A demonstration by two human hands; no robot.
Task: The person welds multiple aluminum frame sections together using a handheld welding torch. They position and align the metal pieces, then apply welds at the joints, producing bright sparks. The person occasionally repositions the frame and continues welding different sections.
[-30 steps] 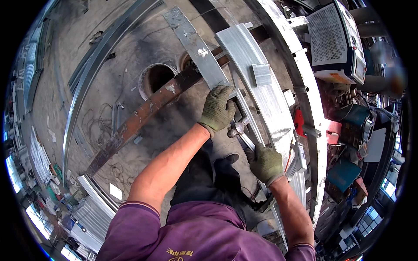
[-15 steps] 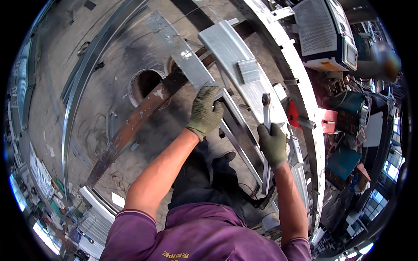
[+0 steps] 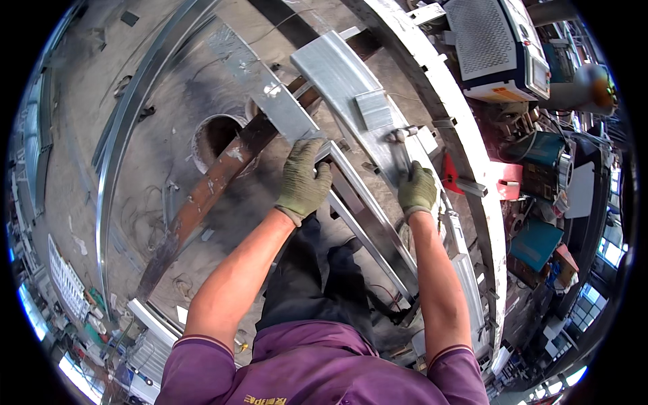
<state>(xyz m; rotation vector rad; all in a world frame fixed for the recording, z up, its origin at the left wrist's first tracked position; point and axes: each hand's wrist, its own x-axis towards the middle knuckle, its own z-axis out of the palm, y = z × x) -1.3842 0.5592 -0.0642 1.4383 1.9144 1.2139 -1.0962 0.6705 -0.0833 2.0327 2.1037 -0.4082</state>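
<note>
My left hand (image 3: 302,177), in an olive-green glove, is closed around the near end of a flat grey metal bar (image 3: 273,94), where it meets the corner of a narrow metal frame (image 3: 358,196). Its fingers hide the exact contact. My right hand (image 3: 418,190), gloved alike, grips a hammer (image 3: 403,135) by its handle. The hammer is over a wide galvanized metal channel (image 3: 331,64), and motion smears its handle. Just beyond the hammer head, a small square metal piece (image 3: 373,110) sits on that channel. Whether the hammer touches the channel, I cannot tell.
A rusty brown beam (image 3: 196,202) crosses beneath the work, beside a round pipe opening (image 3: 214,138). To the right runs a long pale curved beam (image 3: 466,162). Beyond it stand a white and blue machine cabinet (image 3: 482,50) and teal equipment (image 3: 534,244).
My right hand has moved up and slightly left with the hammer, whose head has swung sideways. My left hand keeps its place on the bar while the whole view shifts a little.
</note>
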